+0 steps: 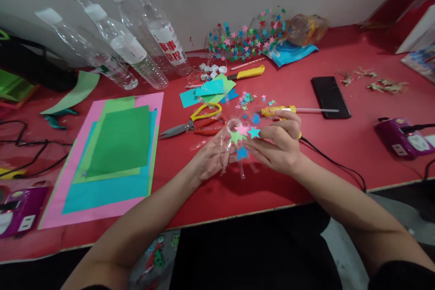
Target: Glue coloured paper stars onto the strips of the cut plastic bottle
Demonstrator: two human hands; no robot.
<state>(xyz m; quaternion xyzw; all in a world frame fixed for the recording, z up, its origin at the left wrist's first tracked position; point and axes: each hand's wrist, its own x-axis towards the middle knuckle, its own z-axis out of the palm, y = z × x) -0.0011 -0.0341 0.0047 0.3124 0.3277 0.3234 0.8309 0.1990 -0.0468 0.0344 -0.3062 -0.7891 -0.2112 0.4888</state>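
Both hands meet over the red table point(340, 154) around a clear plastic piece point(234, 127) cut into strips, with paper stars stuck on the strip ends. My left hand point(210, 158) cups it from below and the left. My right hand point(280, 142) pinches a strip by a teal star point(253, 132); pink, green and blue stars sit beside it. A yellow glue gun point(278, 110) lies just behind my right hand, its black cord point(333, 161) trailing right.
Scissors point(190, 123) lie left of my hands, with loose stars point(246, 98) and paper scraps point(207, 90) behind them. Stacked coloured paper sheets point(115, 154) sit at left, clear bottles point(136, 50) at the back, a phone point(330, 96) at right, and a purple power strip point(404, 138) far right.
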